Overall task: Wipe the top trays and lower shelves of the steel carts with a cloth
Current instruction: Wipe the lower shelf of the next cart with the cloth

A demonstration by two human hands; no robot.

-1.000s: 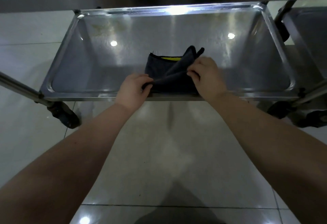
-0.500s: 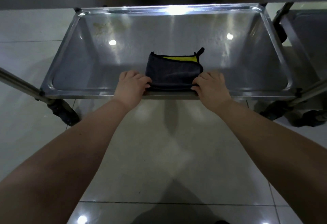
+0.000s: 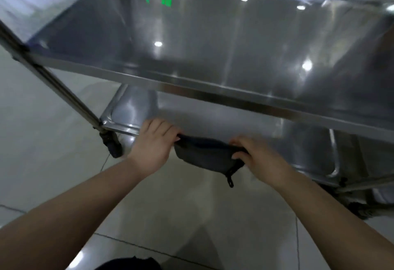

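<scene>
A folded dark grey cloth (image 3: 204, 156) hangs between my two hands at the front edge of the cart's lower shelf (image 3: 132, 110). My left hand (image 3: 153, 148) grips its left end, and my right hand (image 3: 258, 159) pinches its right end. A small black loop dangles from the cloth's lower right corner. Above the hands, the steel cart's top tray (image 3: 213, 41) fills the upper view, shiny with light reflections. The back of the lower shelf is hidden under the tray.
A steel cart leg (image 3: 53, 82) slants down on the left to a black caster (image 3: 113, 146). Pale glossy floor tiles (image 3: 191, 216) lie below my arms. Another caster and frame parts show at the right (image 3: 362, 205).
My view has risen, so the top tray now shows above the lower shelf. Both hands have lifted the folded cloth off the lower shelf, and it hangs at the shelf's front edge.
</scene>
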